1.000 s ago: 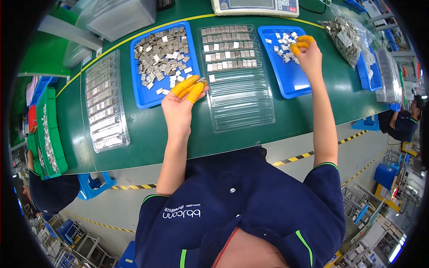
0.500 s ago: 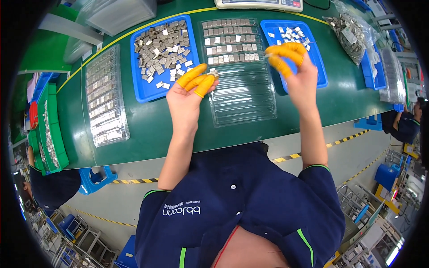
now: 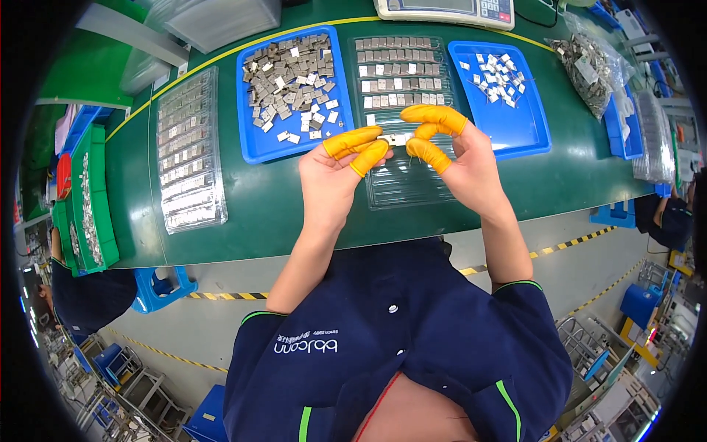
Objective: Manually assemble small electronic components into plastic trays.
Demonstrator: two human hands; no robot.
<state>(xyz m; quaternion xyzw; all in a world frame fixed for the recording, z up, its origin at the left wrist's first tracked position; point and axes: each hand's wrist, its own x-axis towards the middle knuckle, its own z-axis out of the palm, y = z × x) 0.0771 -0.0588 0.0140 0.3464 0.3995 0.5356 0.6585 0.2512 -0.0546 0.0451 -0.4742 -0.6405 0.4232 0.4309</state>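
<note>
My left hand (image 3: 335, 173) and my right hand (image 3: 468, 155), with yellow finger cots on several fingers, meet over the clear blister tray (image 3: 412, 184). The left thumb and fingers pinch a small grey-and-white connector piece (image 3: 395, 139). Against its right end, my right hand pinches a small white part (image 3: 409, 138) with thin wire-like ends, mostly hidden by the fingertips. Rows of small grey and white pieces fill the tray's far part, and one white piece (image 3: 370, 118) lies in the row beyond my left fingers.
To the left stands a blue tray (image 3: 254, 151) heaped with grey pieces; to the right, another blue tray (image 3: 534, 140) of white wired parts. A filled blister tray (image 3: 188, 158) lies further left. A scale (image 3: 449, 10) and a bag of parts (image 3: 582, 70) sit at the back.
My right hand has come left from beside the right blue tray to meet my left hand, which has shifted slightly right relative to the trays. The two small parts are now together.
</note>
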